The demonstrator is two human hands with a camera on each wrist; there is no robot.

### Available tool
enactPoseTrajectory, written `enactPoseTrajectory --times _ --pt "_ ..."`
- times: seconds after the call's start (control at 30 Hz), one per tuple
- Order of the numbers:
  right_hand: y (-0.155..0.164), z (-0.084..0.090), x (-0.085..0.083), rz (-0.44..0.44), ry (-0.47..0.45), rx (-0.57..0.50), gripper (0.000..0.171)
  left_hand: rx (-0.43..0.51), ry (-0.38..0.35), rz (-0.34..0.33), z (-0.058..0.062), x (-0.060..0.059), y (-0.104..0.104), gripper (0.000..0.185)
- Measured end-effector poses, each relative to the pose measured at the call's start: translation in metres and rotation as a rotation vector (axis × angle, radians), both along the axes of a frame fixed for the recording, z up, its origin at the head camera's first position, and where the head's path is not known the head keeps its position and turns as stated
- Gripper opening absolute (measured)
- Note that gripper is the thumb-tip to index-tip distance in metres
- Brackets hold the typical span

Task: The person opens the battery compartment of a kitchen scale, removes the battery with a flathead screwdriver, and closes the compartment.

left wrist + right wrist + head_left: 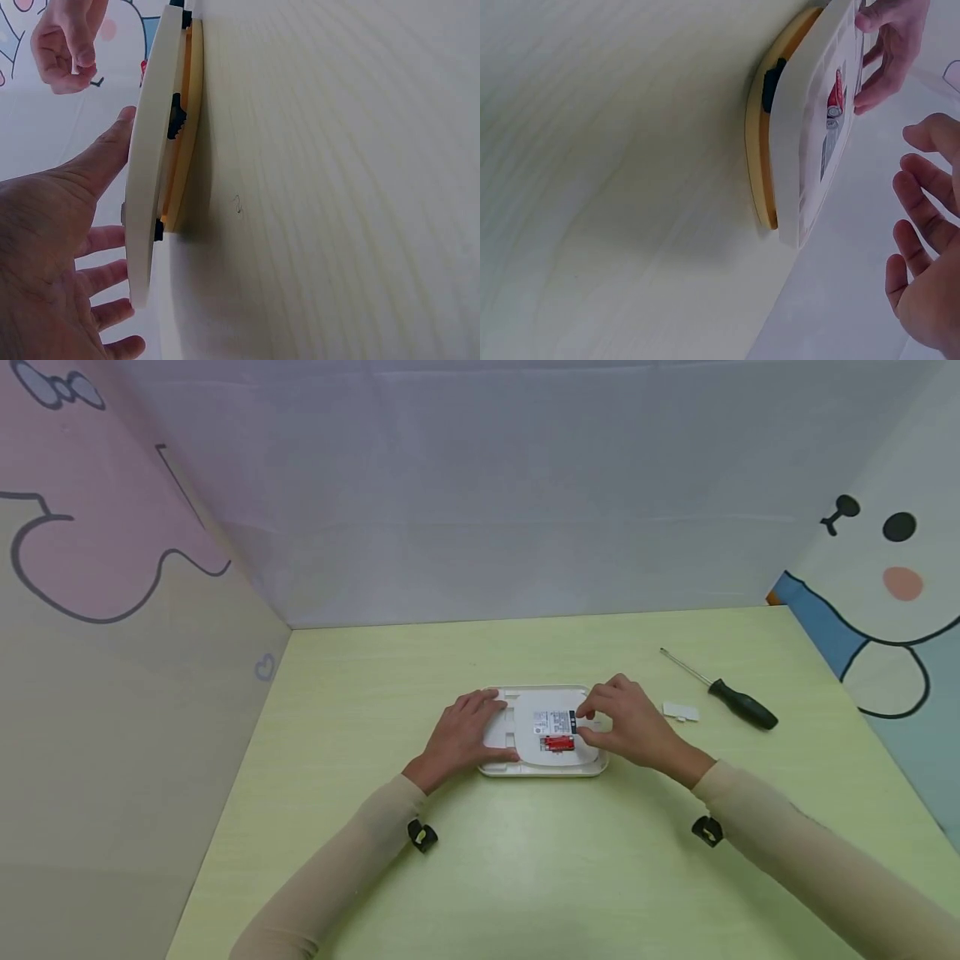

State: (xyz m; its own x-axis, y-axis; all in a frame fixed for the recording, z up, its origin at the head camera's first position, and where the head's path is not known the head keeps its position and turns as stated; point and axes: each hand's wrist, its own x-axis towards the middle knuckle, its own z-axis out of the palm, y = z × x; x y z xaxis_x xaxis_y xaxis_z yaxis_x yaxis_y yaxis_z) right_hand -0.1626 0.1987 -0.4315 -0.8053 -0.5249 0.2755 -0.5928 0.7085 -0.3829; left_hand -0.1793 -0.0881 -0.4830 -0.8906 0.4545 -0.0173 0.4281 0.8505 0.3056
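Observation:
A flat white device [527, 748] with rounded corners lies on the table, its label and battery compartment facing up. A red battery [558, 743] sits in that compartment; the right wrist view also shows the red battery [836, 94]. My left hand [468, 731] rests on the device's left end, fingers fairly straight and thumb along the near side. Over the right end hovers my right hand [626, 722], fingers loosely bent with a gap between thumb and forefinger. The right wrist view shows nothing held by those fingers. Underneath the device, a yellow-orange layer [761, 157] and black parts show.
Right of the device lies a small white cover piece [680, 712] with a tab. Beyond it is a screwdriver [738, 702] with a black handle, its tip pointing away. Walls with cartoon prints stand at the left and right, and a plain pale wall [480, 493] behind.

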Motion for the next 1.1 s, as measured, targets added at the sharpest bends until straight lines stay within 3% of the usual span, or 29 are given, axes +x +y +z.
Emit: enactPoseTrajectory --times 0.4,0.6,0.93,1.1 --pt "-0.007 -0.023 0.009 0.064 0.056 0.191 0.016 -0.005 -0.02 0.001 0.0 0.0 0.0 0.089" --pt "-0.007 -0.028 0.006 0.076 0.111 0.213 0.014 -0.001 -0.01 -0.004 0.001 0.0 -0.001 0.088" --pt "-0.006 -0.037 0.005 0.154 0.321 0.194 0.009 -0.012 0.006 -0.012 0.0 -0.001 -0.001 0.089" --pt "-0.009 -0.036 0.005 0.17 0.385 0.251 0.011 -0.004 0.01 -0.014 -0.001 -0.001 -0.001 0.089"
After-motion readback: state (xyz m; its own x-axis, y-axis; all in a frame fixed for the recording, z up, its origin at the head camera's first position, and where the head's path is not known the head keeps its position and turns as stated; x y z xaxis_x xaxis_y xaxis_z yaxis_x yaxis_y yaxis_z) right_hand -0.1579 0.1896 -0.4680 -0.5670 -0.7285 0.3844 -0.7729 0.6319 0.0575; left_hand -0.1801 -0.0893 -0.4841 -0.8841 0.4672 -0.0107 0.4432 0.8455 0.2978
